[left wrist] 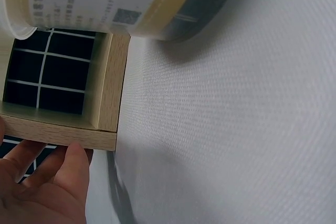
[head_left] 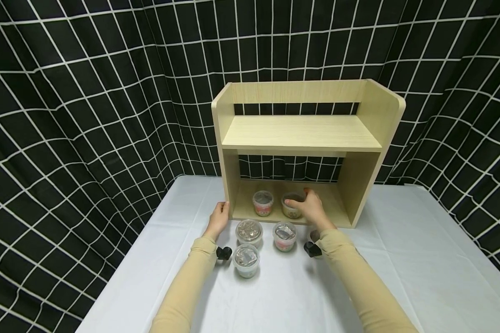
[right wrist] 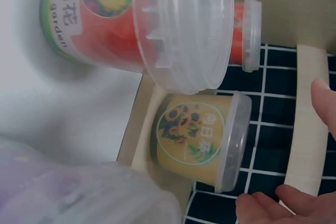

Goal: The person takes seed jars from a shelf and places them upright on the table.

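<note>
In the head view my right hand (head_left: pixel 314 210) is spread over a yellow tub (head_left: pixel 291 210) on the shelf's lower board. The right wrist view shows that tub (right wrist: pixel 194 137) upright with sunflowers on its label; the fingertips (right wrist: pixel 262 208) and thumb lie apart around its clear lid, without visible contact. To its left on that board stands a red tub (head_left: pixel 263 208). My left hand (head_left: pixel 218 217) holds the front edge of the wooden shelf's (head_left: pixel 229 185) left side panel; in the left wrist view its fingers (left wrist: pixel 76 166) lie along the panel's outer side.
On the white table before the shelf stand lidded tubs: two at the left (head_left: pixel 249 232), a pink-labelled one (head_left: pixel 284 243) in the middle, and another (head_left: pixel 315 236) partly hidden by my right wrist. The upper board (head_left: pixel 302 132) overhangs the lower one. Black gridded cloth (head_left: pixel 108 92) surrounds the table.
</note>
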The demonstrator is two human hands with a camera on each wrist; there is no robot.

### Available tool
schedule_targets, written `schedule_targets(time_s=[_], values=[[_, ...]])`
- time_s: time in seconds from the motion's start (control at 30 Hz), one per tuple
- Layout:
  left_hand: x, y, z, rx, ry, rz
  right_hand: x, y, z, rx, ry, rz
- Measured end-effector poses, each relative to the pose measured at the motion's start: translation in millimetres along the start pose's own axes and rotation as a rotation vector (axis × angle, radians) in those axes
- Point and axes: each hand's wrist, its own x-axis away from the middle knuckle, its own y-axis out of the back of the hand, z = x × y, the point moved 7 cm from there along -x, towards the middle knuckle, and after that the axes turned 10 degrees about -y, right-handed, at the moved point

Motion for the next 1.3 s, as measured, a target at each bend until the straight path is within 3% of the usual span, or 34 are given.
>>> schedule_targets(time_s=[0.27, 0.4, 0.53, 1.07, 1.3], values=[[-5.0, -0.1, 6.8, 0.028, 0.01, -0.022, -5.8, -6.3, -2.1, -0.038, -0.058, 0.03], [-9.8, -1.1, 11.9, -0.003, -0.029, -0.044, -8.7, -9.7, -4.2, -0.065, -0.086, 0.043], [-6.2, 0.1, 7.7, 0.022, 0.011, -0.028, -11.7, -11.1, -6.1, -0.052, -0.095, 0.031], [-2.1, 0.9, 1.1, 0.028, 0.015, -0.006, -16.4, -15.8, -15.5, 0.046, -0.122, 0.011], [-1.9, 1.4, 2.1, 0.023, 0.008, -0.015, -18.3, -20.8, -18.9, 0.027, -0.138, 0.032]])
